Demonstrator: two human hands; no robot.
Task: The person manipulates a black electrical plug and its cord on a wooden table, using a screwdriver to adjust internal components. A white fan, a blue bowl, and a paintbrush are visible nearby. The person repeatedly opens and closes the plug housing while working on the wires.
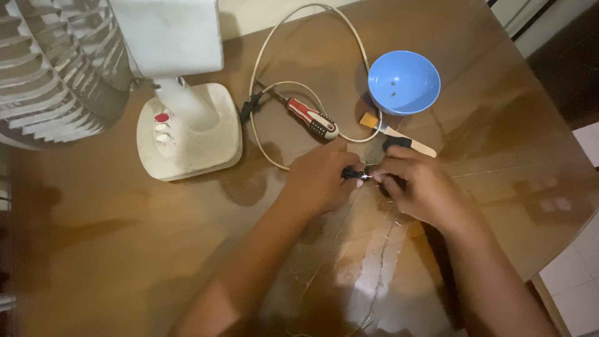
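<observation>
My left hand (pixel 321 178) and my right hand (pixel 415 184) meet over the brown table, both pinching a small black part (pixel 355 174) with bare wire ends between the fingertips. What the part is exactly stays unclear, since the fingers hide most of it. A cream cord (pixel 265 134) runs from the white fan base (pixel 187 134) and loops past my hands. Just beyond my left hand lies a screwdriver with a red and black handle (pixel 312 118).
A blue bowl (pixel 404 81) holding small screws stands behind my right hand. Beside it lies a flat tool with an orange tip (pixel 399 134). The fan's grille (pixel 53 68) fills the far left. The table's edge (pixel 549 274) runs along the right, above a tiled floor.
</observation>
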